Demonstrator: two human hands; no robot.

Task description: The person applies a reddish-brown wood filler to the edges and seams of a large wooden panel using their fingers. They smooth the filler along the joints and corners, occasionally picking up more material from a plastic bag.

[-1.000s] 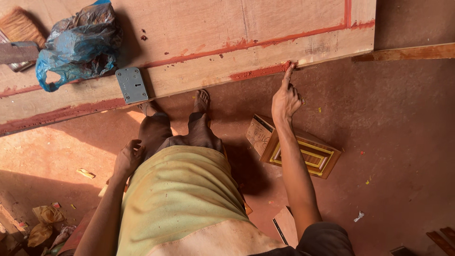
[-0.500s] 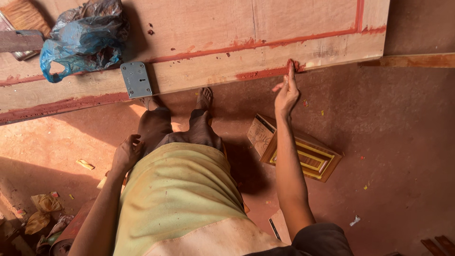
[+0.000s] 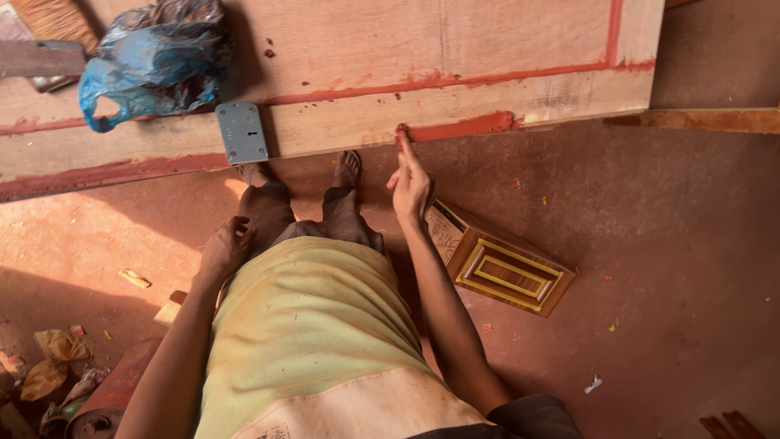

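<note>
The right hand (image 3: 410, 183) pressed a fingertip against the red-smeared edge of the wooden door panel (image 3: 487, 49). The left hand (image 3: 223, 248) rested on the thigh. A metal lock plate (image 3: 241, 132), blue plastic bag (image 3: 150, 61) and small wooden box (image 3: 500, 268) lay near.

The right hand (image 3: 410, 183) has slid along the edge of the wooden door panel (image 3: 504, 49) — a second ago its raised finger touched the red filler strip (image 3: 463, 128) near the panel's far end, and now the fingertip presses the strip's opposite end, much closer to the grey lock plate (image 3: 242, 132). The arm has drawn in toward the person's legs as it went. The view has shifted with it — the blue plastic bag (image 3: 150, 65) and the lock plate now sit further toward the middle of the picture.
</note>
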